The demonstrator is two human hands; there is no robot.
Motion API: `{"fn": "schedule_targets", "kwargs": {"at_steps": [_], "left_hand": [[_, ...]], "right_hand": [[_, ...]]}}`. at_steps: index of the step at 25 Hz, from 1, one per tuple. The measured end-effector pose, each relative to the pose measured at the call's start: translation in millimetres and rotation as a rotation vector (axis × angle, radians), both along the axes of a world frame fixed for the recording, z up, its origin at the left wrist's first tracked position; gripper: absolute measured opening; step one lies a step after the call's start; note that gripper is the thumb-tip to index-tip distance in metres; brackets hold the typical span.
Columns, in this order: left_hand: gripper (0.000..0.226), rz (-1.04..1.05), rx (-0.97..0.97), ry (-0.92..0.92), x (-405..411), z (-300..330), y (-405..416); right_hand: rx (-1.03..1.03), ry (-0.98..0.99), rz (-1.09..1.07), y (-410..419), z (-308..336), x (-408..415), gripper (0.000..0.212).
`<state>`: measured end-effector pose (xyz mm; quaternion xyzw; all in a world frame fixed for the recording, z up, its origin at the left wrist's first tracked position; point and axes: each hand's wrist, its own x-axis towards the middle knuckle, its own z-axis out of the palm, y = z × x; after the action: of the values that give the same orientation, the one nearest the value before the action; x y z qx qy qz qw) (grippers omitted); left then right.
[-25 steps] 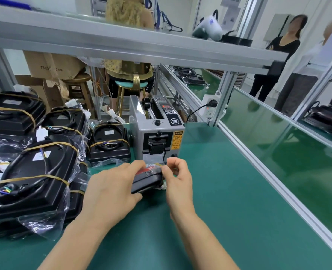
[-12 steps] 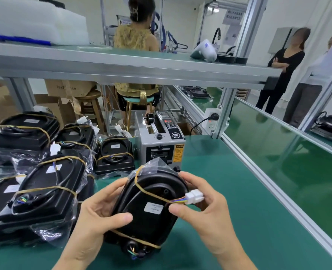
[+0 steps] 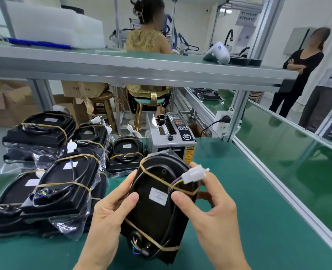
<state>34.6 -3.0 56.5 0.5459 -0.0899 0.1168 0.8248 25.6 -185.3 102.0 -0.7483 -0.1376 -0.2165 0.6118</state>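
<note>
- We hold the black unit (image 3: 155, 217) up off the bench (image 3: 239, 201), tilted, with its labelled face towards us, in front of the tape dispenser (image 3: 171, 137).
- The left hand (image 3: 110, 217) has a closed grip on the unit's left edge: the thumb lies across the face and the fingers curl behind.
- The right hand (image 3: 209, 215) grips the right edge the same way, with the thumb pressed beside the label. The white connector (image 3: 193, 175) lies against its forefinger, and we cannot tell whether it is pinched there.
- Done so far, as we judge it: one unit is picked out and turned for work, and its connector stands free of the binding.
- Still left: both rubber bands (image 3: 161, 180) cross the unit, and the cable is tucked beneath them, so the unbinding or hooking-up looks barely begun.
- A pile of bagged units (image 3: 64, 184), banded in the same way, lies on the bench to our left, so we reckon most of the batch is still to come.
</note>
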Motion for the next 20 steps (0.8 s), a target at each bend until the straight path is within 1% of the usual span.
{"fn": "schedule_targets", "kwargs": {"at_steps": [2, 4, 8, 10, 13, 15, 16, 18, 19, 20], "left_hand": [[0.043, 0.045, -0.018, 0.012, -3, 5, -1], [0.043, 0.095, -0.034, 0.024, -4, 8, -3], [0.040, 0.259, -0.043, 0.087, 4, 18, -5], [0.038, 0.333, -0.038, 0.122, 10, 26, -3], [0.035, 0.410, -0.044, 0.191, 19, 33, 6], [0.036, 0.416, -0.041, 0.236, 24, 38, 15], [0.037, 0.413, -0.008, 0.256, 27, 41, 20], [0.038, 0.392, 0.088, 0.260, 33, 51, 32], [0.037, 0.386, 0.152, 0.242, 37, 57, 40], [0.035, 0.399, 0.240, 0.220, 41, 64, 49]], "right_hand": [[-0.015, 0.036, 0.030, 6, 0, 5, 0.040], [-0.021, 0.053, 0.068, 12, -4, 10, 0.043], [-0.033, 0.150, 0.212, 28, -15, 17, 0.075], [0.009, 0.210, 0.313, 34, -21, 18, 0.081], [0.013, 0.277, 0.378, 40, -30, 18, 0.080], [0.029, 0.318, 0.387, 45, -30, 23, 0.078], [0.050, 0.334, 0.391, 48, -27, 28, 0.074], [0.125, 0.369, 0.404, 60, -17, 41, 0.056], [0.168, 0.402, 0.411, 68, -10, 49, 0.046], [0.202, 0.441, 0.422, 78, -4, 57, 0.041]]}}
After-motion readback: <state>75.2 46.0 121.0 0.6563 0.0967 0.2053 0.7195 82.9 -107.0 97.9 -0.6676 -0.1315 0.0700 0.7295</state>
